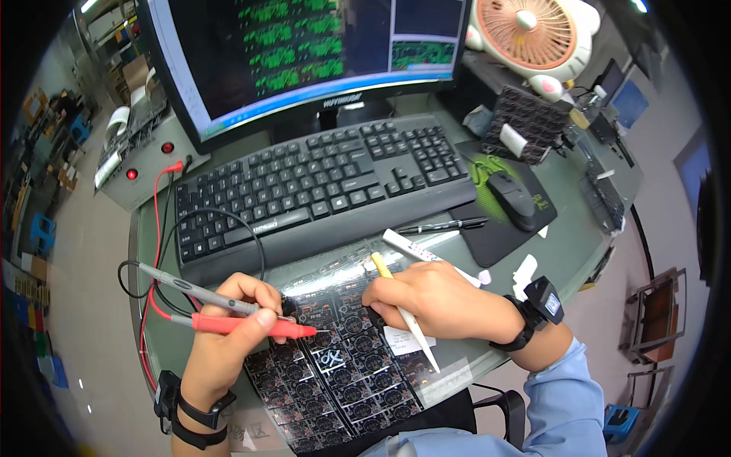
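Observation:
My left hand (236, 320) is closed around two test probes, one red (228, 325) and one grey (183, 285). The red probe's metal tip points right, over a dark circuit board panel (365, 388) with rows of repeated small circuits and a white handwritten mark. The grey probe's tip is partly hidden by my fingers. A slim white stick with a yellow end (411, 327), like a pen, is gripped in my right hand (426, 301); its tapered point aims down toward me. The right fingertips are at the panel's upper right part; whether they touch it, I cannot tell.
A black keyboard (320, 183) lies beyond the panel, below a monitor (304, 46). Right of it are a black pen (442, 226), a white marker (430, 255) and a mouse (512, 199) on its pad. The red lead runs to a grey box (145, 164). A fan (525, 34) stands far right.

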`<act>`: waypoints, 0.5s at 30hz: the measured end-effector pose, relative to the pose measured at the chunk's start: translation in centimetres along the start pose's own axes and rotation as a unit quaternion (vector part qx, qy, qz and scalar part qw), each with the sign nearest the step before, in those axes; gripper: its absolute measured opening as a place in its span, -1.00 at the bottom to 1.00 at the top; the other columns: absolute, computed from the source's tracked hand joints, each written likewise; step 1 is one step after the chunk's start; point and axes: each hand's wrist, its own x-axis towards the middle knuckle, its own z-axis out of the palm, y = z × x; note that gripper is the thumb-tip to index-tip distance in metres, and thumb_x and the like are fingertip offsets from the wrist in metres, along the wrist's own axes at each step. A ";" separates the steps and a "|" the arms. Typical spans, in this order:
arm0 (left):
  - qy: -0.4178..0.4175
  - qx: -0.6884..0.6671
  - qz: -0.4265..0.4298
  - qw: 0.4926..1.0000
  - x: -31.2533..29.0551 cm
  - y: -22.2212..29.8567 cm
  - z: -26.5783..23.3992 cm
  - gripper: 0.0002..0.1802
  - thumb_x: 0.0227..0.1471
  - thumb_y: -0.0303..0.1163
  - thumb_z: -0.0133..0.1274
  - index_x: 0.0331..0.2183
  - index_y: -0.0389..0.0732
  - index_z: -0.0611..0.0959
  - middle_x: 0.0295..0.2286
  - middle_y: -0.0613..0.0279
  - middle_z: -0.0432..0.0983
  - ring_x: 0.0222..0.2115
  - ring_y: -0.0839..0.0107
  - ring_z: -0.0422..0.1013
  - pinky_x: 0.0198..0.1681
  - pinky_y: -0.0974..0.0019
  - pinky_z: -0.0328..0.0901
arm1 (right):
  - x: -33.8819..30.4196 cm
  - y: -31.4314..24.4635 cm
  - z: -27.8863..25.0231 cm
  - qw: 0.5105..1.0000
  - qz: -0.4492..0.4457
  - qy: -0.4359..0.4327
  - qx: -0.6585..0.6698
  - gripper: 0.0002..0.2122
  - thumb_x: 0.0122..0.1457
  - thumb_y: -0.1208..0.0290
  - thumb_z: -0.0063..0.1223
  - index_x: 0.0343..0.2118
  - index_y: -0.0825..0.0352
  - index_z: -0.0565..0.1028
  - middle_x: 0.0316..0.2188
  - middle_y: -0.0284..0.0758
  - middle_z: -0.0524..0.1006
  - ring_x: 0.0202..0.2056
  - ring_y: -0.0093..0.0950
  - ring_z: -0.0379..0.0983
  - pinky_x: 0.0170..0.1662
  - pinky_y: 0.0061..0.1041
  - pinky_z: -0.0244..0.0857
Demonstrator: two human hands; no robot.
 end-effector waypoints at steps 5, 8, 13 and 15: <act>-0.026 -0.076 0.043 0.996 -0.3 0.1 -1.1 -0.74 0.24 -0.24 -0.12 -0.31 -0.27 0.43 -0.33 -0.05 0.49 -0.47 0.32 0.50 -0.35 0.28 0.45 | 0.3 2.0 -3.8 0.982 0.079 0.137 0.103 -0.88 0.27 0.37 0.00 -0.24 0.28 0.46 -0.68 -0.30 0.48 -0.63 -0.37 0.49 -0.53 -0.37 0.32; -0.037 -0.151 0.042 0.987 -0.1 0.0 -0.9 -0.71 0.25 -0.21 -0.09 -0.28 -0.29 0.44 -0.32 -0.08 0.48 -0.43 0.26 0.53 -0.32 0.15 0.53 | -1.3 2.2 -7.2 0.974 0.166 0.151 0.014 -0.87 0.25 0.33 0.03 -0.27 0.26 0.48 -0.65 -0.27 0.51 -0.59 -0.32 0.51 -0.50 -0.37 0.33; -0.071 -0.200 0.069 0.975 -0.9 -0.5 -1.7 -0.80 0.13 -0.34 0.02 -0.36 -0.29 0.45 -0.42 0.02 0.44 -0.56 0.36 0.45 -0.43 0.25 0.49 | -3.2 1.3 -5.3 0.967 0.198 -0.010 -0.161 -0.69 0.04 0.16 0.24 -0.21 0.17 0.49 -0.41 -0.22 0.61 -0.36 -0.13 0.56 -0.30 -0.17 0.43; -0.069 -0.184 0.085 0.977 -1.0 -0.3 -1.5 -0.74 0.15 -0.29 -0.05 -0.42 -0.31 0.48 -0.44 0.01 0.44 -0.62 0.39 0.40 -0.51 0.34 0.43 | -4.0 1.3 -4.2 0.958 0.197 -0.043 -0.206 -0.69 0.03 0.19 0.25 -0.19 0.18 0.51 -0.40 -0.30 0.60 -0.37 -0.22 0.56 -0.33 -0.29 0.43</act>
